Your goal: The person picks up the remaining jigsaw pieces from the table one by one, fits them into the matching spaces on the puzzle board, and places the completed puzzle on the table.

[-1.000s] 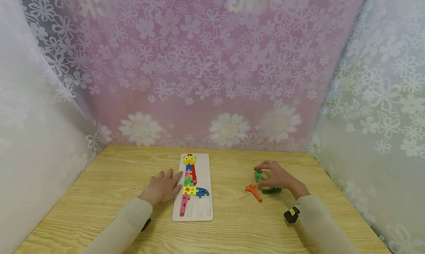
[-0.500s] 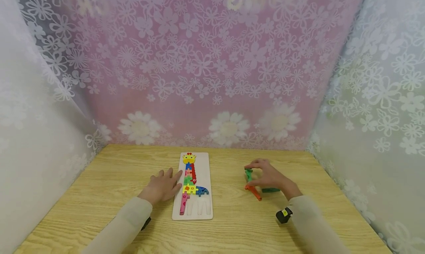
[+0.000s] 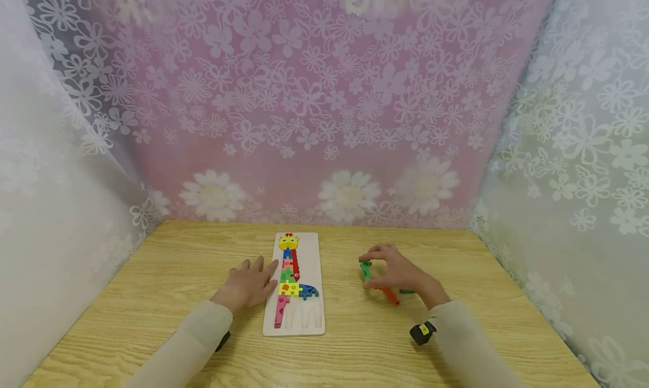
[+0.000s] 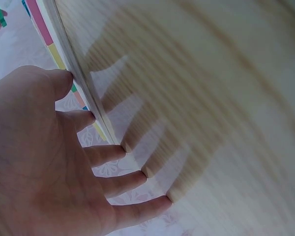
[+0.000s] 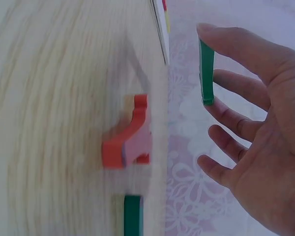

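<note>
A white giraffe puzzle board (image 3: pixel 308 264) lies on the table, filled with colourful pieces from the yellow head down to a pink leg (image 3: pixel 279 313). Bare leg-shaped recesses show at its lower right. My left hand (image 3: pixel 245 285) rests at the board's left edge with fingers spread, thumb and index fingertip right at the rim. Held above the table, a green puzzle piece (image 5: pixel 206 71) is pinched between the thumb and a finger of my right hand (image 3: pixel 400 271). Below that hand lies an orange puzzle piece (image 5: pixel 130 140), partly covered in the head view.
Another green piece (image 5: pixel 133 215) lies by the orange one, mostly hidden behind the right hand in the head view. Wood-grain table (image 3: pixel 345 354) stretches between board and loose pieces. Floral curtains (image 3: pixel 324 123) enclose the back and sides.
My right hand has carried the green piece left, from beside the other loose pieces to past the orange one, toward the board. The left hand and board have stayed in place.
</note>
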The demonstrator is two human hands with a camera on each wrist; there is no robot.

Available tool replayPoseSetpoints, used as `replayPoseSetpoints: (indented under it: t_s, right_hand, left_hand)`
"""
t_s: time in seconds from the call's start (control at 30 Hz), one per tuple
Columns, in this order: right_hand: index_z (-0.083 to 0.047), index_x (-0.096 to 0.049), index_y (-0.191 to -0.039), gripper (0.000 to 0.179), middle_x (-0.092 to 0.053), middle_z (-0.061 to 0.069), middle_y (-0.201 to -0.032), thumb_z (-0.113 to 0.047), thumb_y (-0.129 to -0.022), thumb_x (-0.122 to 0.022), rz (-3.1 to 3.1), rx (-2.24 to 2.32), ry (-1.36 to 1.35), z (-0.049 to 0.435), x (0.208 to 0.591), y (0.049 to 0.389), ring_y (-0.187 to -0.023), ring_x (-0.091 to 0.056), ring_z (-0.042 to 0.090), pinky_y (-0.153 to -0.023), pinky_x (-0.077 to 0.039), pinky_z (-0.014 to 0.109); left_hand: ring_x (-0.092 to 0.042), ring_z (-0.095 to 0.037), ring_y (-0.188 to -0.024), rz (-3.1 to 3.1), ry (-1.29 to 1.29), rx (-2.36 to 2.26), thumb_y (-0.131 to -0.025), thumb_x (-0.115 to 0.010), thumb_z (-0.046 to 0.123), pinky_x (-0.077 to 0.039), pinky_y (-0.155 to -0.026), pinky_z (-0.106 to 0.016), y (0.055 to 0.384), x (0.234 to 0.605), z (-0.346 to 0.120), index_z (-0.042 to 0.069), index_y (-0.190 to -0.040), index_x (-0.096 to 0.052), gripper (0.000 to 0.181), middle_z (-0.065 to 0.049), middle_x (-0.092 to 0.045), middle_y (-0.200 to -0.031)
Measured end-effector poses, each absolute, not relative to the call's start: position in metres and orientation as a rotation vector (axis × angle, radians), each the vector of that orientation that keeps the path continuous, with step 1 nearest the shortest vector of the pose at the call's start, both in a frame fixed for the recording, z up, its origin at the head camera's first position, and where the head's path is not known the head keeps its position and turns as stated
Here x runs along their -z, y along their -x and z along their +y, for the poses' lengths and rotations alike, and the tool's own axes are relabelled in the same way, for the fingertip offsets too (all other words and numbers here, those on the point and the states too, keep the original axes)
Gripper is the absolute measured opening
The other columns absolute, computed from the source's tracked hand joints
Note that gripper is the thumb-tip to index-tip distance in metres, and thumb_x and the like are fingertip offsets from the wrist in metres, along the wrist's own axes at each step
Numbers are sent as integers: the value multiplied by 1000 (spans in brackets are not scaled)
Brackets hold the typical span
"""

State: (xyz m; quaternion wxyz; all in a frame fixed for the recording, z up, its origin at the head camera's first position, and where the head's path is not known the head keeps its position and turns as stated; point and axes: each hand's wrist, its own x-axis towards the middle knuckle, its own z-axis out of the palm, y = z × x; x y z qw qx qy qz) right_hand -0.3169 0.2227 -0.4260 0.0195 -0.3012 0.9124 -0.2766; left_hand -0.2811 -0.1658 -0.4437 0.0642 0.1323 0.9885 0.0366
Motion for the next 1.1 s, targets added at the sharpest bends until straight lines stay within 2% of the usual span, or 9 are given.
replayPoseSetpoints:
  t_s: [0.13, 0.4, 0.63, 1.1]
  right_hand:
    - [-8, -68, -135, 56, -56, 18, -137, -28, -85, -86, 2822, 869, 948, 215, 424, 314, -136, -38, 49, -109, -32, 77]
    - [-12, -69, -135, 56, -57, 11, -135, -31, -85, -86, 2820, 852, 918, 196, 418, 302, -127, -41, 35, -101, -45, 63]
    - [-16, -69, -135, 56, -58, 10, -134, -33, -84, -87, 2822, 850, 989, 184, 414, 297, -125, -42, 32, -99, -46, 59]
    - [-12, -70, -133, 56, -59, 12, -130, -32, -83, -87, 2833, 801, 1081, 162, 414, 289, -116, -42, 27, -94, -45, 51]
  left_hand:
    - [-38, -55, -146, 2983, -392, -109, -109, -43, 48, -36, -111, -76, 282, 444, -165, 20, -162, -35, 61, -22, -35, -165]
    - [-38, -55, -146, 2982, -390, -127, -109, -44, 47, -35, -111, -76, 280, 442, -165, 19, -162, -36, 60, -23, -36, -165]
    - [-38, -55, -146, 2988, -395, -131, -108, -44, 46, -35, -110, -76, 279, 442, -164, 19, -161, -37, 60, -22, -36, -164]
    - [-39, -54, -145, 2988, -388, -118, -108, -44, 46, -37, -110, -75, 280, 442, -164, 20, -161, -37, 60, -22, -37, -164]
